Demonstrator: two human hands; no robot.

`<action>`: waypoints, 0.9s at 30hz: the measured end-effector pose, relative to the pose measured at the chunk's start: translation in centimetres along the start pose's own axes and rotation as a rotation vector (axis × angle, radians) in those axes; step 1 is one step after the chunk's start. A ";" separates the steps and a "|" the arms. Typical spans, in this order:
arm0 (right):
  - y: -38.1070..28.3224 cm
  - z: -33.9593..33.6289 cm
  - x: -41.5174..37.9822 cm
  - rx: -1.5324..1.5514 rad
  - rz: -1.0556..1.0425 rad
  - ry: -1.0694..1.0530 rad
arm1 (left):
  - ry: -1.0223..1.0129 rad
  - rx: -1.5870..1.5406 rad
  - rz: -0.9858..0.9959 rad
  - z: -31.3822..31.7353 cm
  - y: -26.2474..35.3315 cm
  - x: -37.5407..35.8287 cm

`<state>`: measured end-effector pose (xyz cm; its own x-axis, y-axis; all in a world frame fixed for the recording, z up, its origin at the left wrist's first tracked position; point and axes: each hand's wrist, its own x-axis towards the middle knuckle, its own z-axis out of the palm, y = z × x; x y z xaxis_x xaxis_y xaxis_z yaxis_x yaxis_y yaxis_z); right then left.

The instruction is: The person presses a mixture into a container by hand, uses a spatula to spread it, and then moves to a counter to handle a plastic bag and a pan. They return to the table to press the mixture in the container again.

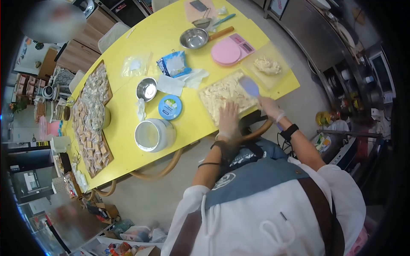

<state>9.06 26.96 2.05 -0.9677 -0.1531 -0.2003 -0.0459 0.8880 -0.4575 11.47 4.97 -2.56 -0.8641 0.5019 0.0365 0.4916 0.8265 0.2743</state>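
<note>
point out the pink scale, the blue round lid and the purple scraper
pink scale (226, 52): head view, middle of its round platform
blue round lid (170, 107): head view, centre of its top
purple scraper (249, 85): head view, on its blade

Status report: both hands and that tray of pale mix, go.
Left hand flat on the pale mix in the tray. Right hand holds a blue scraper over it. Nothing blocking; blue lid sits alongside.
</note>
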 end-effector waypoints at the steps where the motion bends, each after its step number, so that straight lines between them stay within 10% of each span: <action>1: -2.1 -2.0 -0.6 0.060 0.083 0.055 | 0.013 0.016 0.009 0.0 0.0 -0.1; 9: 5.4 -1.4 -0.6 0.770 0.477 0.223 | 0.024 0.025 0.090 -1.8 -3.5 -0.1; 12: 7.9 -3.4 -1.8 0.987 0.536 0.229 | -0.383 -0.093 0.019 -4.6 -4.5 1.8; 16: 7.9 -9.5 -0.9 1.085 0.498 0.153 | 0.255 -0.250 -0.263 -6.0 -0.6 4.4; 27: 24.6 -19.6 0.7 1.211 0.375 0.060 | 0.002 0.328 -0.790 3.3 2.1 13.0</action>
<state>2.39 57.18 7.65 -0.8830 0.0689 -0.4643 0.4574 -0.0956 -0.8841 1.67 14.08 -4.65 -0.9665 -0.2524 -0.0465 -0.2488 0.9659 -0.0718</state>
